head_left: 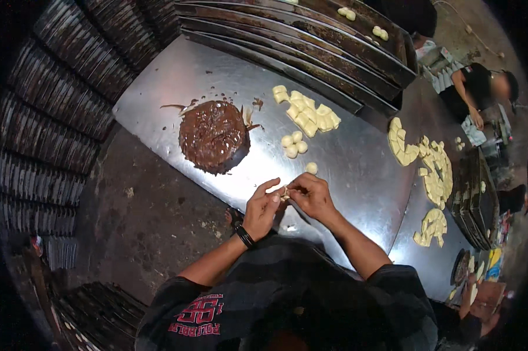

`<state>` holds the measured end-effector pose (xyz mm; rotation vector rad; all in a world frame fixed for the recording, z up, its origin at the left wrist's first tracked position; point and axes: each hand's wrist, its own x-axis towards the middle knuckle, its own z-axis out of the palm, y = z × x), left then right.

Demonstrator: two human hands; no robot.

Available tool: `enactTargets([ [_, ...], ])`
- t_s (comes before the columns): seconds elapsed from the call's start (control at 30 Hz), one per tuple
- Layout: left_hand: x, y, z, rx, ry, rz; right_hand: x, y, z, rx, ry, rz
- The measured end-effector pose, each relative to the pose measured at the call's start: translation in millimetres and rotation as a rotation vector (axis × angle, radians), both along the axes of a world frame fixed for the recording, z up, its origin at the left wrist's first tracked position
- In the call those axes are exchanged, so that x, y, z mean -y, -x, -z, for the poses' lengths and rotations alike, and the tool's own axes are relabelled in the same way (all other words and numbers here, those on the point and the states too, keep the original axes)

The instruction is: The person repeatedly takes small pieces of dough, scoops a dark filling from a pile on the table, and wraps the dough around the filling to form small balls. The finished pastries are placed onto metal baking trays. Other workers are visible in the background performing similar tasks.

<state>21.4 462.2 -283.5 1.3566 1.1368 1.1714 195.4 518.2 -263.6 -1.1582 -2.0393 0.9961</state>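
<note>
Over the near edge of the metal table [357, 169], my left hand [260, 208] and my right hand [313, 198] meet with fingertips pinched round a small piece of pale dough [285, 195]. The fingers hide most of it. Just beyond my right hand lies a single dough ball [311, 168], and past that a cluster of several dough balls [294, 144]. Cut dough pieces [306, 111] lie farther back, still side by side. Left of these, a round bowl heaped with glossy brown paste [212, 136] stands on the table, with smears around it.
Stacked dark metal trays [299, 47] line the table's far side, a few dough balls on the top one. Racks of trays [47, 140] rise on the left. More cut dough [436, 172] lies to the right. Another person [480, 88] sits at the far right.
</note>
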Motion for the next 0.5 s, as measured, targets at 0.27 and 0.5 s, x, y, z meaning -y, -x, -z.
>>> enactTargets([
  [0.27, -24.0, -4.1, 11.3, 0.057, -0.083, 0.474, 49.8, -2.4, 19.7, 0.101, -0.293, 0.496],
  [0.5, -30.9, -6.7, -0.4, 0.274, 0.456, 0.514, 111.1, -76.9, 53.7, 0.289, 0.117, 0.421],
])
